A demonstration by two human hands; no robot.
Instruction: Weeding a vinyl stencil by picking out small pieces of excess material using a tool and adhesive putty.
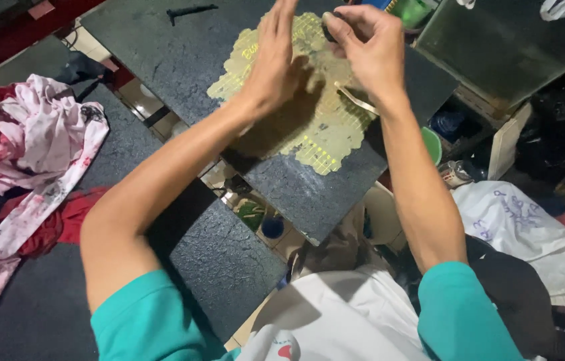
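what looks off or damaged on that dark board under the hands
The yellow gridded mat on the board has ragged, torn-looking edges and a worn, smudged middle. The left hand rests flat on it; the right hand pinches something small and dark.

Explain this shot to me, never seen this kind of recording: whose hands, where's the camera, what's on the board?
There is one picture, taken by a camera worn on a person's head, looking down at their own bare arms in teal sleeves. The left hand lies flat, pressing on a worn yellow gridded mat that sits on a dark board. The right hand pinches a small dark thing at the fingertips; what it is cannot be told. A pink patterned cloth lies bunched on the left.
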